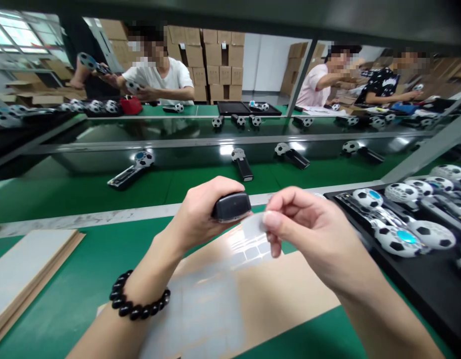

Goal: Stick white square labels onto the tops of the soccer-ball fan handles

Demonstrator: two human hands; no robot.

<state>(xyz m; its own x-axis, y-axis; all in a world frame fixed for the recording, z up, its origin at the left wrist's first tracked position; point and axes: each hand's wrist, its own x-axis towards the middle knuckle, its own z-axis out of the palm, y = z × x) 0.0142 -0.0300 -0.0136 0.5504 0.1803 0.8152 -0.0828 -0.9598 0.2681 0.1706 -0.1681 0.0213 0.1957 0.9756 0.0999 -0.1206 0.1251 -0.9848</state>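
My left hand is wrapped around a black plastic handle, and a black bead bracelet circles that wrist. My right hand pinches a translucent film piece between thumb and fingers, right beside the handle's end. The film's far part looks blurred. Below both hands, a translucent sheet of film cutouts lies on a tan card backing on the green work mat. The handle's other end is hidden by my fingers.
A black tray at the right holds several football-headed handheld toys. More such toys stand on the shelf ahead. A stack of tan boards lies at the left. Co-workers sit beyond the shelf, with stacked cartons behind.
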